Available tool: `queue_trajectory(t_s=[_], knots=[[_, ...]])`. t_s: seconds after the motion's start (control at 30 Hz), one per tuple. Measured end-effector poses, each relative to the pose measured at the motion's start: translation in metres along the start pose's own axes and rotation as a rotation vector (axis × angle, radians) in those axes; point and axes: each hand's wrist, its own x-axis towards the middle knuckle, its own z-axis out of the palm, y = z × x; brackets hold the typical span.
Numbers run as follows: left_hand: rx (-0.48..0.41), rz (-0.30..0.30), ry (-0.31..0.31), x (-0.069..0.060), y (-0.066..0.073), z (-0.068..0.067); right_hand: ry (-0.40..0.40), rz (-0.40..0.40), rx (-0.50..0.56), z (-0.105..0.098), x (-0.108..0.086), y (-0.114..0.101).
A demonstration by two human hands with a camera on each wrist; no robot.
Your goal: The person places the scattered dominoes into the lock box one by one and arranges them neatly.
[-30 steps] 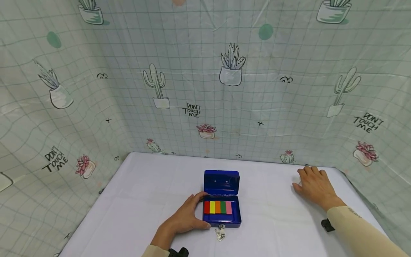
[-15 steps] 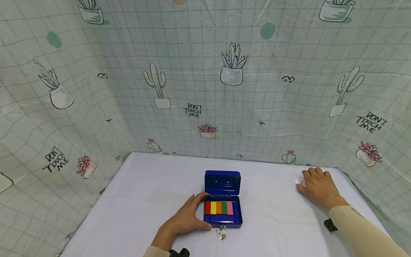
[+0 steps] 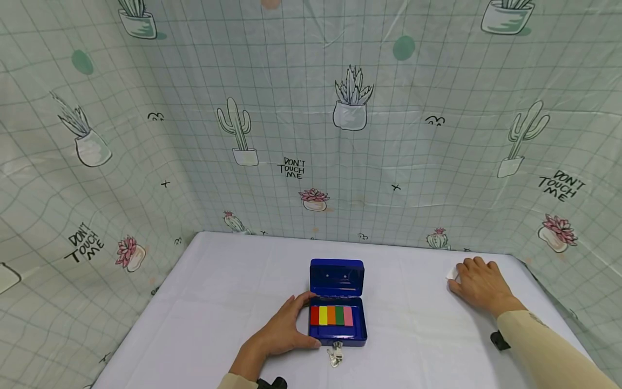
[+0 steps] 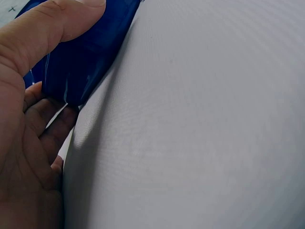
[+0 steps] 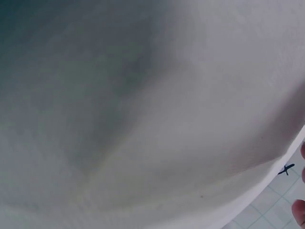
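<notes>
An open blue metal box [image 3: 362, 319] stands on the white-covered table, its lid [image 3: 336, 276] tipped back. Red, yellow, orange, green and pink blocks [image 3: 331, 315] lie in a row inside it. My left hand [image 3: 277, 329] grips the box's left side, thumb at the front corner and fingers at the back; the left wrist view shows the thumb over the blue wall [image 4: 90, 57]. Keys [image 3: 335, 355] hang from the front lock. Far to the right, my right hand [image 3: 481, 283] has bent fingers around a small white piece [image 3: 452, 274], mostly hidden. The right wrist view catches only fingertips [image 5: 299, 212].
The white cloth [image 3: 243, 281] covers the table, whose back edge runs just beyond my right hand. A cactus-print curtain [image 3: 301, 135] hangs behind and along both sides. The box stands near the middle, between my two hands.
My right hand has shifted slightly right, and the white piece at its thumb and forefinger shows more clearly. My left hand and the box stay as they were.
</notes>
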Motion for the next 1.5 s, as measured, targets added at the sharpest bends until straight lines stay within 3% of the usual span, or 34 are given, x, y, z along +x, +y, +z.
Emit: queue_trajectory(t_s=[0.4, 0.83, 1.3, 1.5], knots=[[-0.005, 0.015, -0.005, -0.001, 0.0, 0.0, -0.008, -0.004, 0.043, -0.003, -0.001, -0.002], [0.003, 0.007, -0.014, 0.0, 0.001, -0.002, 0.071, -0.032, 0.051, -0.004, 0.0, -0.014], [-0.006, 0.035, -0.016, 0.0, -0.002, -0.002, 0.205, -0.128, 0.038, -0.01, 0.001, -0.048], [-0.003, 0.028, -0.016, -0.001, -0.001, -0.002, 0.291, -0.206, 0.028, -0.015, 0.005, -0.065]])
